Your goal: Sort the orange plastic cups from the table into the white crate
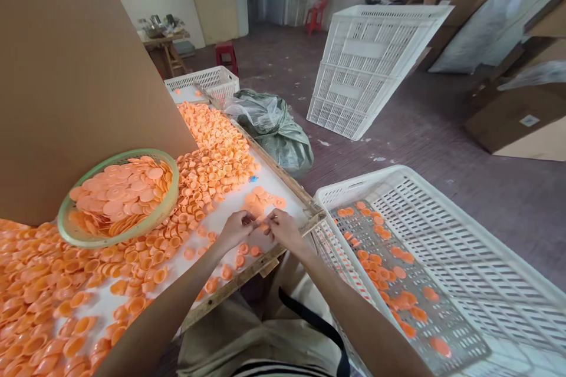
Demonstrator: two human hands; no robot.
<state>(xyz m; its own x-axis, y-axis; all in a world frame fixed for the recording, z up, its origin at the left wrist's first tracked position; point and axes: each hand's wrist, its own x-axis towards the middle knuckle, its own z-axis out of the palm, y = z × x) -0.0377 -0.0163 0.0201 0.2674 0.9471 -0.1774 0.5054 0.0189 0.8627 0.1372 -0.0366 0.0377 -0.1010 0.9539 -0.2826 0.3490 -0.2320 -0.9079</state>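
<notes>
Over the white table top (276,179), near its front edge, my left hand (237,228) and my right hand (284,228) meet with bent fingers. Between their fingertips shows a small orange plastic cap (264,226), partly hidden by the fingers. Just beyond them lies a little pile of flat orange discs (257,197). Several cup-shaped orange caps (240,261) are scattered on the near side of my left hand. A large heap of such cups (216,159) spreads over the table to the left. A green-rimmed basket (175,188) full of flat orange discs sits in that heap.
To the right, a white plastic crate (442,206) holds scattered orange pieces. A wooden strip (283,175) edges the table. Beyond stand a green sack (283,135) and stacked white crates (354,76). A large cardboard sheet (79,82) rises at left.
</notes>
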